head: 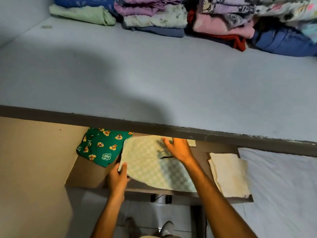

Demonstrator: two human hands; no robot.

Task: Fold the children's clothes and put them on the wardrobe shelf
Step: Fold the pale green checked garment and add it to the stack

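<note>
While gripping the checked garment (151,167) edge, left hand (118,181); right hand (178,149) flat, fingers spread, beneath shelf lip (171,130).

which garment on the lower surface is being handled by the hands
The pale green checked garment, in the middle. The green chipmunk-print garment and the cream folded cloth lie untouched either side.

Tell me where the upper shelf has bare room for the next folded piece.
The upper shelf is bare across its whole front and middle, from the front edge back to the stacks, plus the left corner beside the pale green folded garment. The back, from that garment to the right end, is crowded with folded stacks.
</note>
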